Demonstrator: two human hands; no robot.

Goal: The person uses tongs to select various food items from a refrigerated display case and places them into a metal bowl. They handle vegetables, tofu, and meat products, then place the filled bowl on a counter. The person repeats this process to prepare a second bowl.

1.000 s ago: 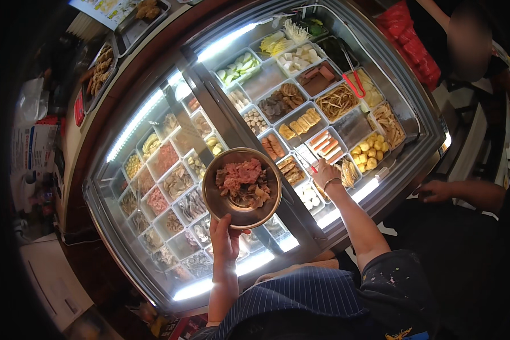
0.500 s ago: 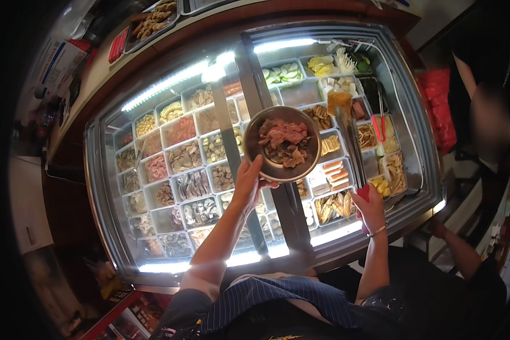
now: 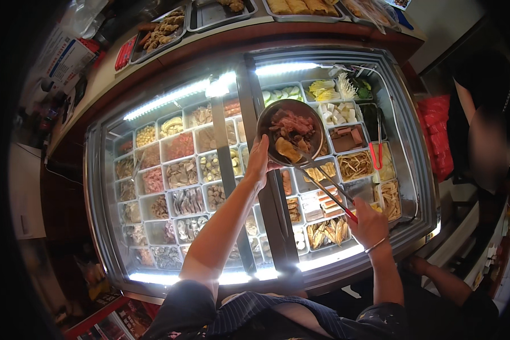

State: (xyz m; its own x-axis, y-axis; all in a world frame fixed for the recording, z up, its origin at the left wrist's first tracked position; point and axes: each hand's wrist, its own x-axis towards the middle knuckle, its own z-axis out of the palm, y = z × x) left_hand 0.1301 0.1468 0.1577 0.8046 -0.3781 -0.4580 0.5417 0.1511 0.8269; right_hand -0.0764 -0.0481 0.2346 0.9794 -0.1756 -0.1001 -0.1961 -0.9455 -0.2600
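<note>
My left hand (image 3: 258, 162) grips the near-left rim of a round metal bowl (image 3: 318, 126), held above the middle divider of a chilled display case. Reddish sliced meat (image 3: 293, 123) lies in it. Closed round the red handles of metal tongs (image 3: 330, 191) is my right hand (image 3: 370, 225). The tongs reach up and left over the bowl. At their tips a flat yellow-brown piece of food (image 3: 288, 151) lies against the meat; I cannot tell whether the tips still pinch it. Below the tongs are tubs of fried strips and layered pink-and-white sticks (image 3: 323, 205).
The case's metal frame (image 3: 255, 96) surrounds many plastic tubs of food. Another pair of red-handled tongs (image 3: 376, 154) rests inside at right. Trays of fried food (image 3: 163, 33) line the counter behind. At the right are a red bag (image 3: 435, 136) and another person's forearm (image 3: 449, 283).
My right hand has brought the tongs leftward, carrying the yellow-brown piece from above the right-hand tubs into the bowl. The bowl has shifted slightly right and up.
</note>
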